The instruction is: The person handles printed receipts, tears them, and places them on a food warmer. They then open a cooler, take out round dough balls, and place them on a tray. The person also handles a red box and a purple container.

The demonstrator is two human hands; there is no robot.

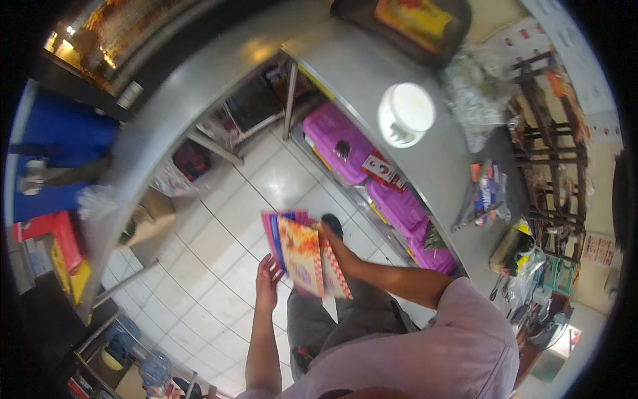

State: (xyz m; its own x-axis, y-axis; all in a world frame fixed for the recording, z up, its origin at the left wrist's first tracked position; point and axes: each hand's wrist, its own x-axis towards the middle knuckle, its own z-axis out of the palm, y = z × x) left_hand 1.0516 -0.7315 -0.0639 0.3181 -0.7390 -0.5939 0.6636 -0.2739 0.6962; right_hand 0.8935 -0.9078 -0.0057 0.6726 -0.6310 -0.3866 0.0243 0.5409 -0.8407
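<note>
My right hand (339, 249) grips a small stack of printed paper sheets or flat paper bags (300, 252) by their right side. The front one carries a food picture and a red checkered edge. Behind it a blue and pink piece (274, 234) shows on the left. My left hand (269, 279) is beside the lower left edge of the stack, fingers spread and slightly curled. It holds nothing that I can see, and whether its fingertips touch the paper is unclear. The stack is in front of my legs, above the white tiled floor (219, 249).
To the right runs a steel counter (349, 65) with a white tub (406, 114), a plastic bag (471, 95) and tools. Purple lidded bins (339, 142) sit on its lower shelf. Another steel table (164, 99) curves along the left. Water jugs (154, 371) stand at lower left.
</note>
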